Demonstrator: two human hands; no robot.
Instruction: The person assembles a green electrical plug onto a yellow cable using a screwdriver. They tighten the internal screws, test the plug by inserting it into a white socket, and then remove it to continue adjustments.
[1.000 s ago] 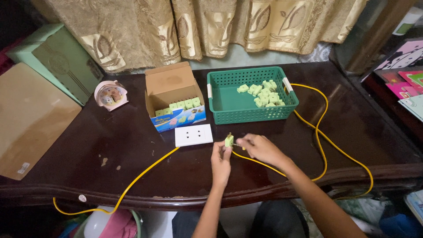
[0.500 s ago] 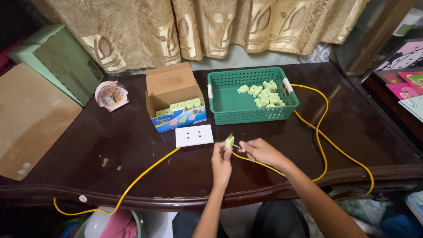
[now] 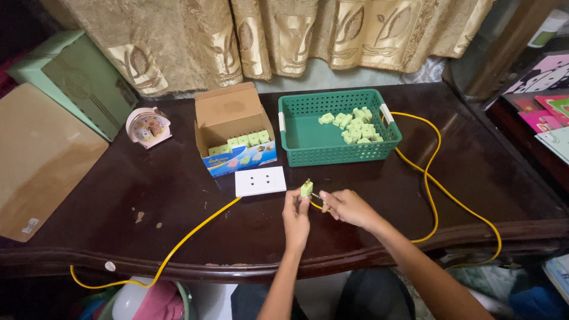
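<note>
A small pale-green plug adapter (image 3: 306,188) is pinched upright in the fingertips of the left hand (image 3: 295,214), just in front of the white socket plate (image 3: 260,181) that lies flat on the dark wooden table (image 3: 118,201). The right hand (image 3: 349,208) is closed narrowly beside it, its fingertips brought up to the adapter's metal prongs where the yellow cable (image 3: 432,178) passes beneath; whether the cable itself is gripped cannot be told.

Compared with half a second and a second earlier, little is altered: both hands are kept at the same spot just in front of the plate, and the adapter is held at the same height, perhaps turned slightly more upright. The piece is judged to be under adjustment between the fingers, not yet set down or pushed into the plate.

Behind the socket plate, an open cardboard box (image 3: 232,127) is seen with a row of like green adapters standing along its front edge. To the right of the box, a green plastic basket (image 3: 308,133) is filled at its far right corner with a loose heap of the same pieces. Left of the box a small pink alarm clock (image 3: 148,127) is propped.
</note>
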